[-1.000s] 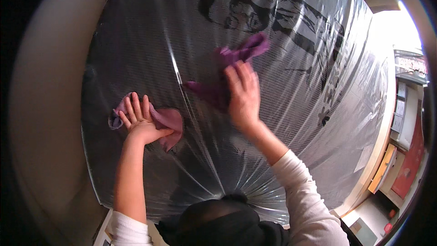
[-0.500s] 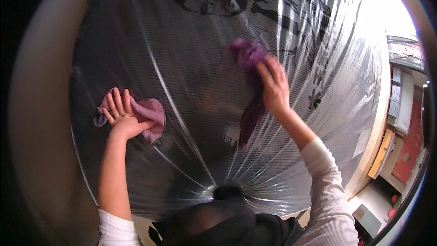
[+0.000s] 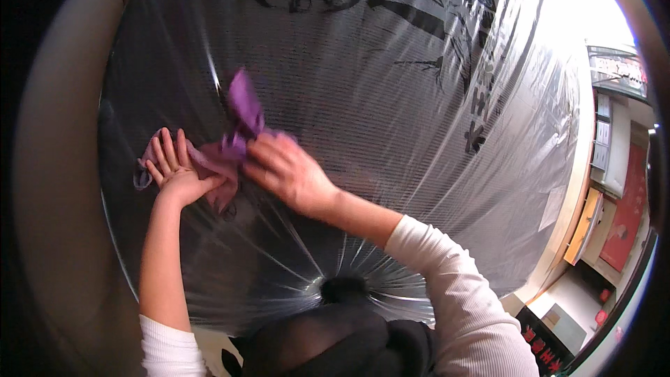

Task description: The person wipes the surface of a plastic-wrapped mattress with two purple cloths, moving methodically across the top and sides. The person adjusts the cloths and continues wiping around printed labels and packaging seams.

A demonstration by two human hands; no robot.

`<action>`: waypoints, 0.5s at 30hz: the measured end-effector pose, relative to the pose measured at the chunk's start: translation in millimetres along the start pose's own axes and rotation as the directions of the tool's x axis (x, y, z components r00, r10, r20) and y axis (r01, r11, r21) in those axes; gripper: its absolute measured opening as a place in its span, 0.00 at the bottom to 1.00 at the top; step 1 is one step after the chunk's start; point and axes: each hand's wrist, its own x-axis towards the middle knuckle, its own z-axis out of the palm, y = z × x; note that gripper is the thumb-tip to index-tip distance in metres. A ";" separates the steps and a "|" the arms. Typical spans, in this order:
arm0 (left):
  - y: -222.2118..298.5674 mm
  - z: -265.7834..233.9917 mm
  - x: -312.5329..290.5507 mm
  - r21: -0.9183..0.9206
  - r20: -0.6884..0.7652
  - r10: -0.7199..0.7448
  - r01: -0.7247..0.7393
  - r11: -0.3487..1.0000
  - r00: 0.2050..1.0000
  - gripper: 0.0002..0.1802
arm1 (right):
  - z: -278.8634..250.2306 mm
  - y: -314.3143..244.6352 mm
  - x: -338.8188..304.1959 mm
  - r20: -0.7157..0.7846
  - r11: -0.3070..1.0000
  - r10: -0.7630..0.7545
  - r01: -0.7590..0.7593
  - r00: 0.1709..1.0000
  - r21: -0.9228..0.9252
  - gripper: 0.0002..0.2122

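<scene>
My left hand [image 3: 179, 180] lies flat with its fingers spread, pressing a mauve cloth [image 3: 225, 190] against a dark table [image 3: 328, 77] under clear plastic film. Close beside it, my right hand [image 3: 293, 174] has its fingers closed on a brighter purple cloth [image 3: 246, 101]. One end of that cloth trails away from me; motion smears it. The purple cloth partly overlaps the mauve one in this view, and I cannot tell whether they touch. Creases in the film run together toward the near edge.
A beige padded sofa [image 3: 59, 153] borders the table's left side. Dark printed figures [image 3: 405, 7] mark its far part. At the right are a yellow drawer front [image 3: 585, 227], a red panel [image 3: 621, 213] and a bright window [image 3: 590, 17].
My right hand has swept left and a little nearer with the purple cloth, ending beside my left hand. The left hand stays spread on the mauve cloth; the view has shifted slightly.
</scene>
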 end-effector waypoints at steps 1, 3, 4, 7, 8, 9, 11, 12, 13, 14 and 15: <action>1.7 2.9 1.9 -0.009 -0.015 0.005 -0.006 1.000 1.000 0.80 | -2.3 -9.4 -14.7 0.072 0.997 -0.072 0.070 0.995 0.022 0.20; -0.8 2.8 0.1 -0.006 -0.021 0.014 -0.015 1.000 1.000 0.80 | -9.7 -18.4 -46.5 0.130 0.991 -0.134 0.131 0.982 0.029 0.20; -0.6 2.6 0.0 -0.008 -0.025 0.021 -0.022 1.000 0.999 0.80 | -20.5 -14.0 -64.0 0.184 0.991 -0.133 0.134 0.974 0.009 0.20; -1.4 3.4 -0.4 -0.009 -0.008 0.012 -0.012 1.000 1.000 0.79 | -67.6 21.0 -110.6 0.184 0.998 -0.026 0.035 0.983 -0.050 0.20; -2.3 2.5 -0.5 -0.010 -0.013 0.014 -0.014 1.000 1.000 0.79 | -85.1 37.4 -124.6 0.183 0.996 0.038 -0.023 0.982 -0.084 0.19; -1.4 4.6 0.6 -0.009 -0.013 0.018 -0.019 1.000 1.000 0.79 | -110.7 47.2 -130.3 0.138 0.966 0.151 -0.117 0.979 -0.229 0.21; -1.4 3.7 0.1 -0.017 -0.022 0.032 -0.032 0.999 0.999 0.79 | -138.7 86.4 -154.9 -0.066 0.864 0.285 -0.286 0.956 -0.414 0.19; -6.7 4.2 -0.5 -0.022 -0.027 0.029 -0.030 0.999 0.999 0.79 | -148.0 102.1 -156.1 -0.160 0.820 0.321 -0.358 0.934 -0.446 0.20; -5.1 6.9 1.2 -0.032 -0.031 0.040 -0.041 0.999 0.999 0.79 | -153.7 114.1 -160.7 -0.258 0.733 0.395 -0.472 0.882 -0.490 0.24; -1.0 3.1 0.4 -0.014 -0.009 0.034 -0.034 0.999 0.999 0.79 | -152.4 121.5 -160.1 -0.365 0.675 0.482 -0.603 0.797 -0.426 0.26; 3.1 3.9 1.7 -0.016 -0.007 0.038 -0.038 0.999 0.999 0.79 | -151.0 128.0 -158.8 -0.460 0.604 0.557 -0.718 0.691 -0.347 0.28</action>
